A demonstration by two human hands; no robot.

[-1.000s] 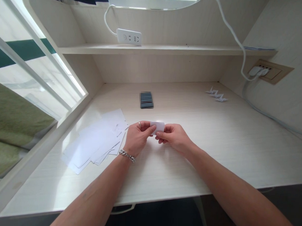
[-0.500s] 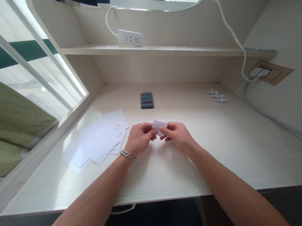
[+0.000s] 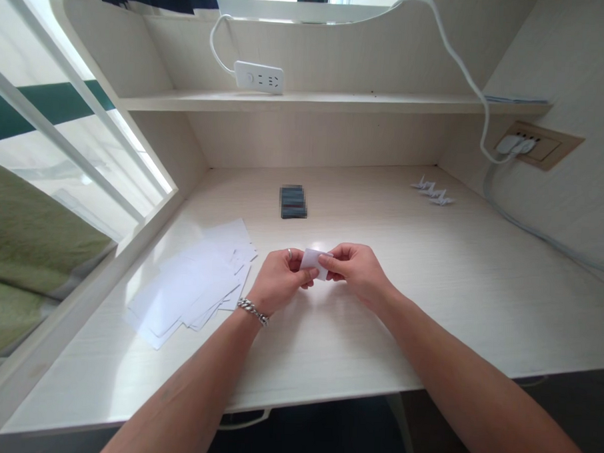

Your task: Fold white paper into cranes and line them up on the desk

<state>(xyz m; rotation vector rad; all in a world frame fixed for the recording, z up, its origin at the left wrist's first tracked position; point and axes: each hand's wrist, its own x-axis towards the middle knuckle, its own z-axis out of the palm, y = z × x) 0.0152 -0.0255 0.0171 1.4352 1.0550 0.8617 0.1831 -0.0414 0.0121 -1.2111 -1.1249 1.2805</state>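
Observation:
A small folded piece of white paper (image 3: 314, 259) is held between both hands just above the desk. My left hand (image 3: 280, 275), with a ring and a chain bracelet, pinches its left side between thumb and fingers. On the right side, my right hand (image 3: 356, 269) grips it, the thumb lying on the front face. The fingertips behind the paper are partly hidden. Loose white paper sheets (image 3: 194, 282) lie overlapping to the left of my left hand. Several small folded paper cranes (image 3: 433, 191) stand in a row at the back right.
A dark, pixelated rectangular object (image 3: 293, 201) lies beyond my hands. Above the desk (image 3: 479, 294) runs a shelf (image 3: 332, 103) with a white power strip (image 3: 259, 77). Its white cable leads to a wall socket (image 3: 538, 147) at the right. A slatted rail borders the left side.
The folded paper has tilted and shifted slightly left between my fingers. My left hand's fingers have moved a little; both hands keep their hold.

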